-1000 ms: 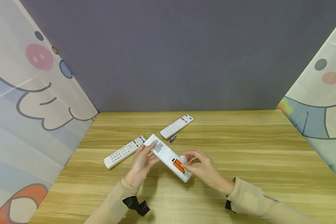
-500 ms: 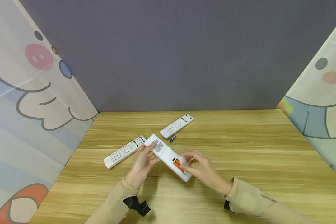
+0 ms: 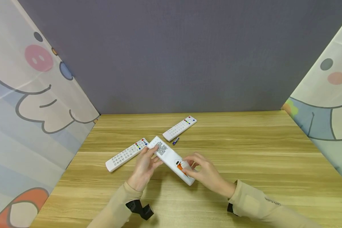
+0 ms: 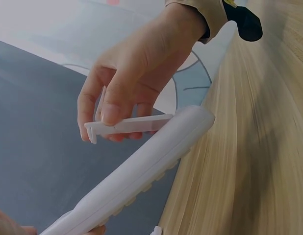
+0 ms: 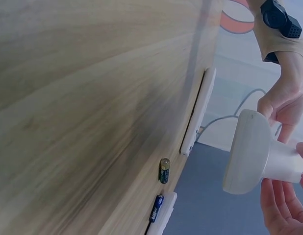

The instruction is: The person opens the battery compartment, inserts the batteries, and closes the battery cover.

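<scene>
My left hand (image 3: 143, 167) grips a white remote control (image 3: 168, 157) near one end, its back facing up. Orange batteries (image 3: 180, 167) show in the compartment near the other end. My right hand (image 3: 206, 174) pinches a white battery cover (image 4: 129, 125) between thumb and fingers. In the left wrist view, the cover's far end meets the remote while its clipped end stands raised above it. In the right wrist view, the remote's end (image 5: 247, 152) hides part of the cover, and my right fingers (image 5: 279, 200) are partly out of frame.
A second white remote (image 3: 126, 155) lies button side up left of my hands, and a third remote (image 3: 179, 128) lies farther back. Two loose batteries, one dark green and gold (image 5: 164, 171), one blue (image 5: 156, 209), lie on the wooden table (image 3: 245, 152). A grey panel (image 3: 188, 63) stands behind.
My right hand has moved slightly left with the battery cover, which now hides more of the orange batteries. The left hand and the remote have stayed almost still.
</scene>
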Available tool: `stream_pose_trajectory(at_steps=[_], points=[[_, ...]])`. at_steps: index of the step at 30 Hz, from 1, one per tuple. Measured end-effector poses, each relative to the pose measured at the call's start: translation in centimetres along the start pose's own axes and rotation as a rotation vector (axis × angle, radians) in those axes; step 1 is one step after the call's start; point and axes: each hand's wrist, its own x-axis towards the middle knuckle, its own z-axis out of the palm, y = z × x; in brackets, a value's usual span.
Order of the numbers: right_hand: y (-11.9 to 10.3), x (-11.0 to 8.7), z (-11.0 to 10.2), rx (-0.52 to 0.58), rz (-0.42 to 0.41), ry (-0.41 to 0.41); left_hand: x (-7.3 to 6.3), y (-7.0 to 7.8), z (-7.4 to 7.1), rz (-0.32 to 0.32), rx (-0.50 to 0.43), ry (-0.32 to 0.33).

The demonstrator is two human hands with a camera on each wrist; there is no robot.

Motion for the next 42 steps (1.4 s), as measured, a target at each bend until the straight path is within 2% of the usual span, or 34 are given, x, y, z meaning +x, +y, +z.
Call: stream_pose_trajectory(at_steps=[8,23,29,32,39,42], points=[[0.6,0.1,0.1,-0.054,-0.032,-0.046,-0.1,0.0,0.1,-0.006,-0.017,0.0],[0.5,0.0,-0.2,-0.146,0.024,-0.177,-0.3,0.0,0.1,0.008,-0.001,-0.008],[0.5,-0.3,-0.3,-0.179,0.04,-0.242,-0.3,0.0,0.2,-0.006,0.008,-0.004],[0.5,-0.6,-0.4,-0.236,0.006,-0.274,-0.4,0.1,0.2,-0.005,0.005,-0.006],[1.0,-1.3,-0.4,-0.39,-0.202,-0.3,-0.3,0.2,0.0,0.012,-0.028,-0.022],[1.0,-1.5,-0.4,-0.432,-0.253,-0.305,-0.4,0.2,0.1,0.006,-0.018,-0.02]])
